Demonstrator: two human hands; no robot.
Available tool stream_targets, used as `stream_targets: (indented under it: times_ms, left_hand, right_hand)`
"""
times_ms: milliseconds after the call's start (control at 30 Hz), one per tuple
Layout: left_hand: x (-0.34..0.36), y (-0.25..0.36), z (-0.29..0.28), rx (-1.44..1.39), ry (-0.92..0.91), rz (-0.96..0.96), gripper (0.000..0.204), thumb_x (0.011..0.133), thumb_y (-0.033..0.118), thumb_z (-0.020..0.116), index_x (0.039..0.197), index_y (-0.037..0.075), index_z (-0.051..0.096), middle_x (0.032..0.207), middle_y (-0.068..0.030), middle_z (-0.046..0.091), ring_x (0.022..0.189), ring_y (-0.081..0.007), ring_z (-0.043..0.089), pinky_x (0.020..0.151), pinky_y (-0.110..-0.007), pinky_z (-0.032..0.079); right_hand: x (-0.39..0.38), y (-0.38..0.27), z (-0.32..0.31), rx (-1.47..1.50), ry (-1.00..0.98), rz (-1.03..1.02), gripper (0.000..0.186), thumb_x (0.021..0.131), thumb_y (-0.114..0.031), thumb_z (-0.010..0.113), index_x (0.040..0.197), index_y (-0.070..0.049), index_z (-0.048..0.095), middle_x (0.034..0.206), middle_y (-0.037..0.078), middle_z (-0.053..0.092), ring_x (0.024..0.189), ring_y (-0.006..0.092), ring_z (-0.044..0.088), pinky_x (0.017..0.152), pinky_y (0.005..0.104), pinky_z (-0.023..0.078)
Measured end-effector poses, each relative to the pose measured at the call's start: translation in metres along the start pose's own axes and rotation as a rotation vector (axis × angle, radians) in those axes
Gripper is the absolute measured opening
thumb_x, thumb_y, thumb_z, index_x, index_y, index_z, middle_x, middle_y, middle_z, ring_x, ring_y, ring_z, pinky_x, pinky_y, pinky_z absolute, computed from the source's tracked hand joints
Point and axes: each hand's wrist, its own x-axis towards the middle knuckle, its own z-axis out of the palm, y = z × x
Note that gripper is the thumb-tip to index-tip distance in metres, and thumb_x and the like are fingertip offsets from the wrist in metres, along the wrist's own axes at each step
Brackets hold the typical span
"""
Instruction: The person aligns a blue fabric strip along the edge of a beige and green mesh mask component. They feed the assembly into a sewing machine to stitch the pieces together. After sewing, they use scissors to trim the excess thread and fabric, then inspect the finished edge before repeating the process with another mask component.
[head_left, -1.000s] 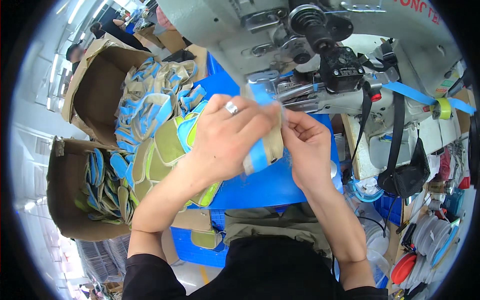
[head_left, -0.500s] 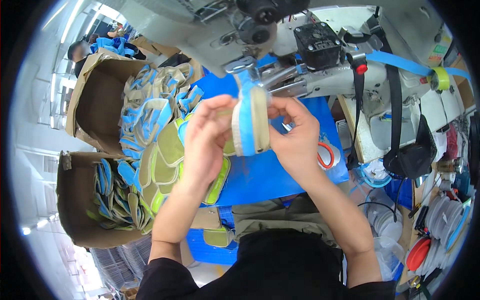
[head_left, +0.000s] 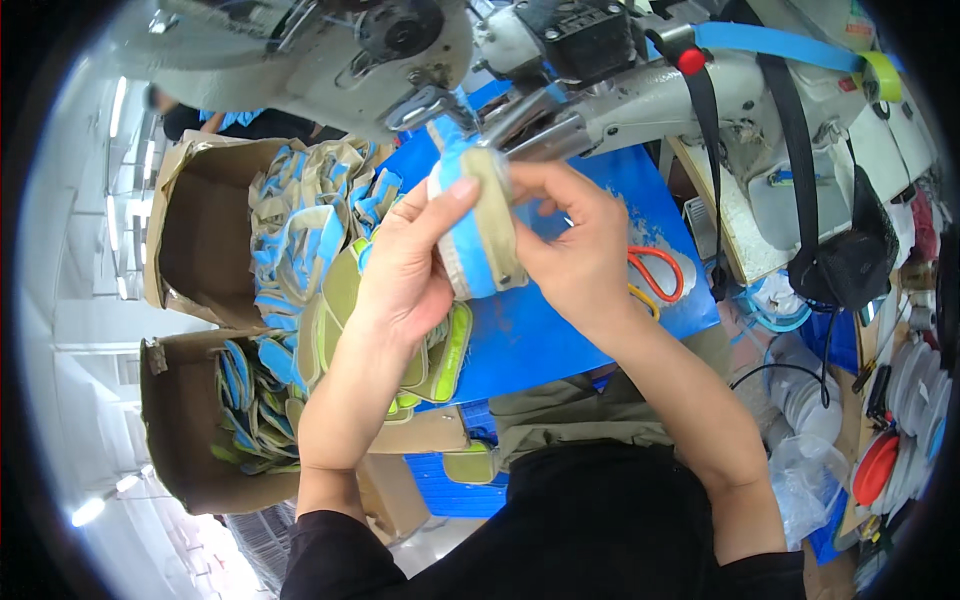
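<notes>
Between my hands is a looped fabric band (head_left: 468,240) in khaki and blue with a pale edge, its upper end at the metal arm of a grey sewing machine (head_left: 540,130). My left hand (head_left: 410,255) grips the band's left side, thumb laid across the blue strip. At its right edge my right hand (head_left: 575,235) pinches the band; the fingertips are partly hidden behind it. Something small and shiny shows by the right fingers, too small to name. Olive fabric pieces with lime edging (head_left: 440,360) lie beneath my left forearm on the blue table surface (head_left: 510,350).
Two cardboard boxes (head_left: 165,240) stand at the left, the nearer holding fabric pieces (head_left: 250,400). Blue-and-khaki bands (head_left: 310,225) are heaped beside them. Orange-handled scissors (head_left: 660,275) lie right of my right hand. Black straps (head_left: 790,170) hang at the right. A person (head_left: 185,120) is far left.
The view has shifted, with the machine now further left and higher in it. My left thumb has come across the front of the band, and the band is tilted more.
</notes>
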Motion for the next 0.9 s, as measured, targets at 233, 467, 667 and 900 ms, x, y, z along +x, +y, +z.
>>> stream_targets:
  times_ms: [233, 467, 667, 900]
  left_hand:
    - [0.008, -0.007, -0.004, 0.092, -0.021, 0.123, 0.027, 0.093, 0.01, 0.08, 0.117, 0.001, 0.071, 0.106, -0.0094, 0.077, 0.09, -0.0154, 0.074, 0.081, -0.031, 0.061]
    - [0.013, -0.005, -0.004, 0.111, -0.018, 0.124, 0.026, 0.092, 0.009, 0.08, 0.115, 0.0, 0.072, 0.1, -0.0107, 0.078, 0.085, -0.0154, 0.075, 0.075, -0.03, 0.061]
    - [0.013, 0.003, -0.002, 0.184, -0.031, 0.153, 0.024, 0.092, 0.009, 0.08, 0.112, -0.002, 0.073, 0.099, -0.011, 0.078, 0.084, -0.0151, 0.075, 0.075, -0.03, 0.061]
    - [0.013, 0.008, -0.009, 0.306, -0.085, 0.21, 0.023, 0.092, 0.009, 0.079, 0.111, -0.003, 0.074, 0.102, -0.0136, 0.079, 0.089, -0.0168, 0.076, 0.082, -0.03, 0.06]
  right_hand:
    - [-0.002, 0.009, 0.002, 0.007, -0.014, -0.008, 0.029, 0.08, 0.001, 0.077, 0.109, -0.003, 0.075, 0.089, 0.009, 0.073, 0.082, 0.0195, 0.07, 0.075, 0.0316, 0.053]
    - [-0.005, 0.011, 0.006, 0.048, 0.028, 0.047, 0.025, 0.081, 0.002, 0.078, 0.106, -0.002, 0.076, 0.088, 0.007, 0.073, 0.082, 0.0155, 0.069, 0.076, 0.0299, 0.054]
    - [-0.001, 0.004, 0.011, 0.123, 0.058, 0.173, 0.021, 0.085, 0.001, 0.078, 0.106, -0.002, 0.076, 0.092, 0.005, 0.075, 0.084, 0.0105, 0.069, 0.076, 0.0277, 0.054]
    - [0.0, 0.005, 0.006, -0.129, 0.017, -0.104, 0.028, 0.081, 0.0, 0.079, 0.108, -0.005, 0.072, 0.088, 0.008, 0.072, 0.08, 0.0208, 0.071, 0.072, 0.0331, 0.053]
